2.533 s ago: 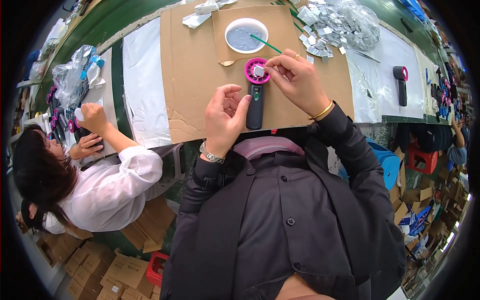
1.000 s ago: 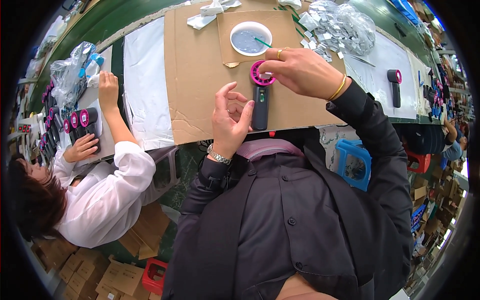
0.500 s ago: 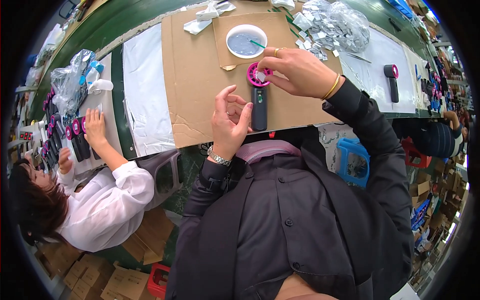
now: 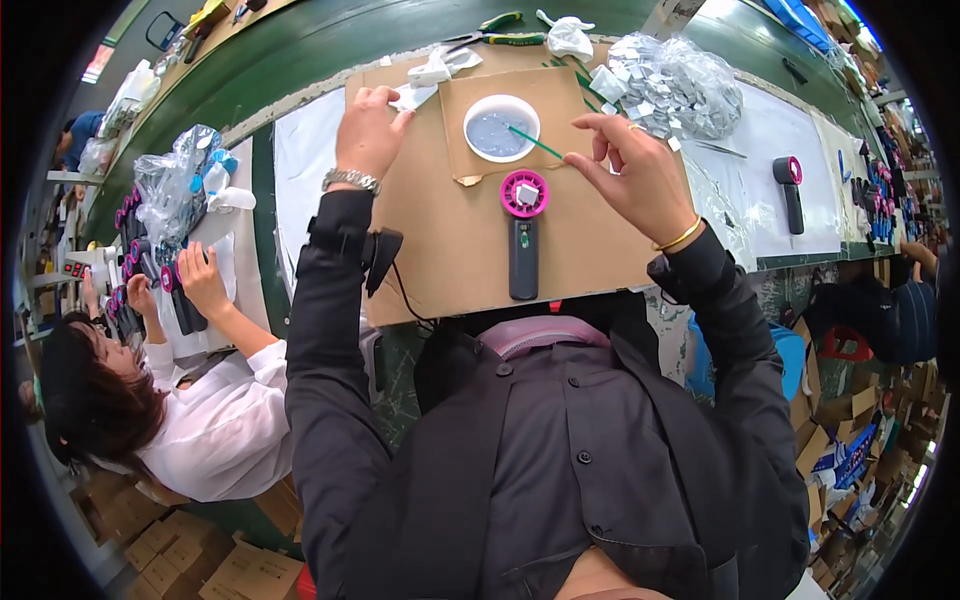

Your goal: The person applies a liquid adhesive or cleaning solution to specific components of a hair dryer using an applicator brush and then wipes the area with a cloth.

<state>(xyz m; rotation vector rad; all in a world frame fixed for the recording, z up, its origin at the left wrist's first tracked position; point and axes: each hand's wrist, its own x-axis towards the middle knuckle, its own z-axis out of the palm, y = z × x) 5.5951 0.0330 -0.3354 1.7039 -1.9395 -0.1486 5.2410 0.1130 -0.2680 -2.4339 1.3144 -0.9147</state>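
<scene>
A dark handheld fan (image 4: 523, 255) with a pink ring head lies on the cardboard sheet in front of me, a small white square piece (image 4: 527, 195) on its hub. Beyond it stands a round white tub (image 4: 535, 140) of greyish, gel-like stuff. A thin green stick (image 4: 540, 146) leans out over its rim. My right hand (image 4: 640, 180) has thumb and index finger apart, the thumb tip at the stick's outer end. My left hand (image 4: 370, 135) is at the sheet's far left, fingers apart and holding nothing visible, beside a crumpled white tissue (image 4: 412, 98).
A clear bag of small silvery-white squares (image 4: 680, 85) sits at the far right. Green-handled pliers (image 4: 500, 38) lie at the back. Another fan (image 4: 788, 190) rests on white sheeting to the right. At the left, a person in white (image 4: 215, 420) handles several similar fans.
My right hand has let go of the white square, leaving it on the fan's hub, and moved right to the stick's end. My left hand has gone from beside the fan to the far left.
</scene>
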